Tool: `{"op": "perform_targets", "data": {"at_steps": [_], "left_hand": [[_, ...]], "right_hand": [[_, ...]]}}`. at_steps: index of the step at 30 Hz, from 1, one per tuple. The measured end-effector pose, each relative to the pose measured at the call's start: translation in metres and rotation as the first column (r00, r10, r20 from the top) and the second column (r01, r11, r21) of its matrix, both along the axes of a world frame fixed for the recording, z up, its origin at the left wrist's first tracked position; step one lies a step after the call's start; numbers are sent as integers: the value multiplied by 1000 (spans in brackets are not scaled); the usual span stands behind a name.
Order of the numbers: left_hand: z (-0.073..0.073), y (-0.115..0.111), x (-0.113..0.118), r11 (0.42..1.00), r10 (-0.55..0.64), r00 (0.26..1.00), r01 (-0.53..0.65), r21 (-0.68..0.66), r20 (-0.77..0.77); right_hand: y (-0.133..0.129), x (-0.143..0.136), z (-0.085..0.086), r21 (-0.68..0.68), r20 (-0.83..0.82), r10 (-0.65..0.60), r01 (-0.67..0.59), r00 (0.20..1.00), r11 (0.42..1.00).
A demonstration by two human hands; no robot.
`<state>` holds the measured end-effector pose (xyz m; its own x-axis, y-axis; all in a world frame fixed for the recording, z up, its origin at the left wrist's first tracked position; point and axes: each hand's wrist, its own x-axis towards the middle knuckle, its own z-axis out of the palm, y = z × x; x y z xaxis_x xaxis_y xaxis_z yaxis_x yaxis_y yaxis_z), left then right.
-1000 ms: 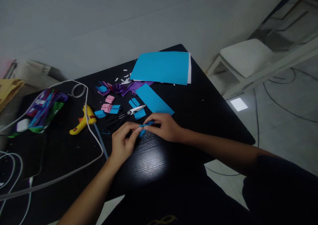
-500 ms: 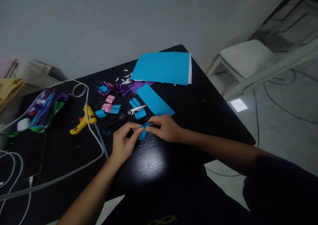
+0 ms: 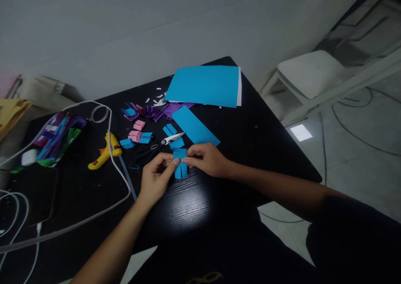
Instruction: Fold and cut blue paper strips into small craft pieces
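A small blue paper piece (image 3: 180, 169) with slits and creases is held between both hands over the black table. My left hand (image 3: 158, 175) pinches its left edge with thumb and fingers. My right hand (image 3: 211, 161) pinches its right edge. Just beyond it lie scissors (image 3: 173, 138) on small blue cut pieces, and a long blue strip (image 3: 196, 125) reaches toward my right hand. Small pink folded pieces (image 3: 135, 135) and more blue ones (image 3: 145, 138) sit left of the scissors.
A yellow glue gun (image 3: 106, 154) and a white cable (image 3: 110, 121) lie at the left, near a bag of coloured items (image 3: 59, 138). Blue sheets (image 3: 203, 85) are at the table's back. A white stool (image 3: 310, 73) stands at the right.
The held blue piece was tilted and partly folded up between the fingers. It now shows its broad, slitted face, with both hands at its sides.
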<state>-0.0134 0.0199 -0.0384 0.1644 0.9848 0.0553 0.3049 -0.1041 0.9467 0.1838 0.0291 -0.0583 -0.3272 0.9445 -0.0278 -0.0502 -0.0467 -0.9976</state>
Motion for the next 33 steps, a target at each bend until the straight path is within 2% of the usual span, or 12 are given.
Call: {"op": "perform_targets", "data": {"at_steps": [3, 8, 16, 26, 33], "left_hand": [[-2, 1, -1, 1000, 8, 1000, -8, -19, 14], [-8, 1, -1, 998, -14, 995, 20, -58, 97], [-5, 2, -2, 998, -25, 997, 30, -64, 74], [-9, 2, -4, 998, -41, 996, 44, -34, 80], [-7, 2, -2, 998, -58, 994, 58, 5, 89]], "right_hand": [[1, 0, -1, -18, -6, -36, 36, 999, 999], [2, 0, -1, 37, 46, -105, 103, 993, 994], [1, 0, 0, 95, 69, -83, 77, 994, 993], [3, -2, -4, 27, -7, -53, 54, 999, 998], [4, 0, -1, 14, -76, -24, 25, 997, 1000]]}}
